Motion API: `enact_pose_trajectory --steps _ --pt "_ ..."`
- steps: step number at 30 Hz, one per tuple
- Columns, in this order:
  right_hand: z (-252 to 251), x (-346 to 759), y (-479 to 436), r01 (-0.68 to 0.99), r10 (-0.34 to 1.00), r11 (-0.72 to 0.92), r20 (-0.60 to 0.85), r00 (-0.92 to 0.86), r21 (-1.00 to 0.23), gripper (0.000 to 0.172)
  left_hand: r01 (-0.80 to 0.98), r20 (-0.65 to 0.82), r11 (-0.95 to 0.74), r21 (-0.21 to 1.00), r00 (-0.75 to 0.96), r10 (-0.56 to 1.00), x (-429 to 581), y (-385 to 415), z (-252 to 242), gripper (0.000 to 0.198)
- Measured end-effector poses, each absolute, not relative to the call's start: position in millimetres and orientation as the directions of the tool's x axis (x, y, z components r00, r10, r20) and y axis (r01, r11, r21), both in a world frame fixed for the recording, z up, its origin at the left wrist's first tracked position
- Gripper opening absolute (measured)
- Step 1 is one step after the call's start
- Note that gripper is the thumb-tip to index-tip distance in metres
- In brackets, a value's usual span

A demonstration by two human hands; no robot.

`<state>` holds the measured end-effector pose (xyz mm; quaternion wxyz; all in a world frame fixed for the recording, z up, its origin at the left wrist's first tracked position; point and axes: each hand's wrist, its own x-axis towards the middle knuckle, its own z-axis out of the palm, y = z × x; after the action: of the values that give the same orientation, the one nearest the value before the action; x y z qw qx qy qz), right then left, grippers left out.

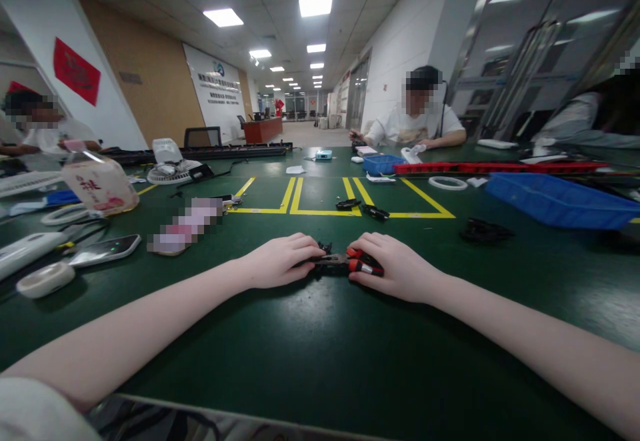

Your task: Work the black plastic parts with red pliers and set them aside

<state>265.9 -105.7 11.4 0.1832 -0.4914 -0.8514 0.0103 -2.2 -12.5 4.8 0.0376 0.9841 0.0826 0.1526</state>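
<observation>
Over a dark green table (300, 361), 2 bare hands meet at the centre. The right hand (400, 264) wraps the red-and-black handles of a pair of pliers (336, 260), their nose aimed toward 9 o'clock, at the left hand (287, 259). The left fingers close on a small black part (325, 249) at the nose, probably to steady it against the tool; whether the jaws bite it, I cannot tell. Both forearms rest low, apparently for support.

Just past 12 o'clock, 2 black pieces (348, 204) lie by yellow tape lines (293, 195), which seem to mark out places. A dark bundle (485, 230) sits toward 2 o'clock, within likely reach, with a blue tray (565, 194) beyond. A bottle (100, 181) stands at 10 o'clock, clear of the hands.
</observation>
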Motion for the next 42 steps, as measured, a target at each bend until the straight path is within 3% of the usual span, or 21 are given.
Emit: enact_pose_trajectory --steps 42 --pt "12.0 264.9 -106.6 0.841 0.844 0.511 0.291 -0.451 -0.18 0.034 0.152 0.292 -0.985 0.086 0.941 0.171 -2.1 -13.0 4.6 0.03"
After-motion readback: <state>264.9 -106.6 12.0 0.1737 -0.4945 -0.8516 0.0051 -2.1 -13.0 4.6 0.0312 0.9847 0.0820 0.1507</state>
